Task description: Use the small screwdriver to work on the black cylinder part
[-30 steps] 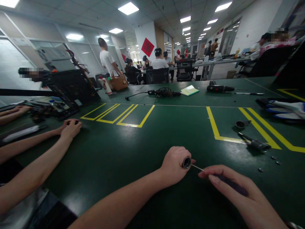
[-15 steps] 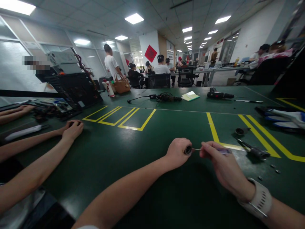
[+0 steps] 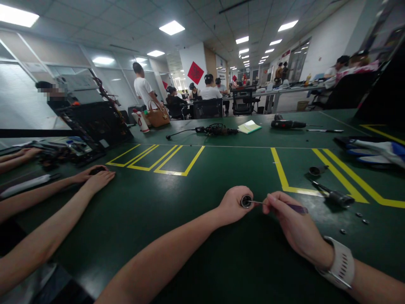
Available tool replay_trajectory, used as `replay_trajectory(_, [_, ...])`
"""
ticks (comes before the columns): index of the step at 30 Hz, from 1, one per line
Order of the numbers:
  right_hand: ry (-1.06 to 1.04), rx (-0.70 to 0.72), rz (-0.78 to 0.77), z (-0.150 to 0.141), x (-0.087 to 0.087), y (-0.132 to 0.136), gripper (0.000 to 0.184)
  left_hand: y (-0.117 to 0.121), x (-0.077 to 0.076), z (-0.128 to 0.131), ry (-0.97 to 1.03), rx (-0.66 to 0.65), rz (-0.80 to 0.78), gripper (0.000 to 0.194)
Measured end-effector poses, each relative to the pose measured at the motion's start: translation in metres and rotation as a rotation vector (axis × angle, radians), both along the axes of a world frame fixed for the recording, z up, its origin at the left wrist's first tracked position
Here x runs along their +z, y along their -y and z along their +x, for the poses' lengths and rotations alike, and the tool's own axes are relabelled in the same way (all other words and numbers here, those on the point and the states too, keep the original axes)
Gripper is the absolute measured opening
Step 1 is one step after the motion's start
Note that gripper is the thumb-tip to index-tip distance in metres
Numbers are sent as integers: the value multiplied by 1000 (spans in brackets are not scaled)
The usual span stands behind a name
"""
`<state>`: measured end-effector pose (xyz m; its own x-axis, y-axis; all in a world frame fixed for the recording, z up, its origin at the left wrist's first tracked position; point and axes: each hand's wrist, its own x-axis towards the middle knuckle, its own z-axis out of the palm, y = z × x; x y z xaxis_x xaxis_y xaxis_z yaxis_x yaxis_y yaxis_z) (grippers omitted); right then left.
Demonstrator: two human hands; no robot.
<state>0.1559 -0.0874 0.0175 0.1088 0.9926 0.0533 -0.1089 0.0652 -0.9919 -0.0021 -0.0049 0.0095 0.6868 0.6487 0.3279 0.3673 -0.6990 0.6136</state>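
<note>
My left hand (image 3: 231,206) is closed around a small dark cylindrical part (image 3: 246,201) with a metallic rim. Its hollow end faces me. In my right hand (image 3: 291,219) is a thin screwdriver (image 3: 298,208) with a purplish see-through handle, its shaft pinched between thumb and fingers. The shaft points left and meets the part at its right side; I cannot tell exactly where the tip sits. To the right of my hands lie a dark cup-shaped piece (image 3: 316,170), a dark cylindrical connector-like piece (image 3: 341,199) and several small metal rings or nuts (image 3: 359,215).
Across the green table (image 3: 196,211) lie a tangled black cable tool (image 3: 217,129), a notepad (image 3: 249,127), a power drill (image 3: 287,124), a pen (image 3: 325,131) and blue-white gloves (image 3: 376,153). A co-worker's hands (image 3: 99,179) hold something dark at left. Yellow tape marks the surface.
The view has shifted slightly. The part's hollow end has turned more towards me, and the screwdriver is still against it. The co-worker's hands at left have moved a little.
</note>
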Motion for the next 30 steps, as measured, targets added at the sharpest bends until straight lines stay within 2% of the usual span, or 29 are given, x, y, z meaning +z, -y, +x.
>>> replay_trajectory(5, [293, -53, 68, 0, 8, 7, 30, 0, -3, -1, -54, 38, 151, 12])
replay_trajectory(8, [368, -24, 67, -3, 13, 9, 31, 1, -3, -1, -102, 50, 201, 12])
replay_trajectory(10, [322, -15, 43, -4, 12, 8, 31, 1, -4, -1, -97, 46, 202, 12])
replay_trajectory(16, [-16, -7, -79, -6, 4, 2, 27, -1, -5, -1, -43, 16, 136, 13])
replay_trajectory(24, [-127, -6, -105, -4, 4, 2, 25, -2, -6, -1, -28, -9, 139, 13])
replay_trajectory(30, [-132, -17, -85, -1, 5, 2, 27, -3, -3, 1, 32, 8, -17, 20])
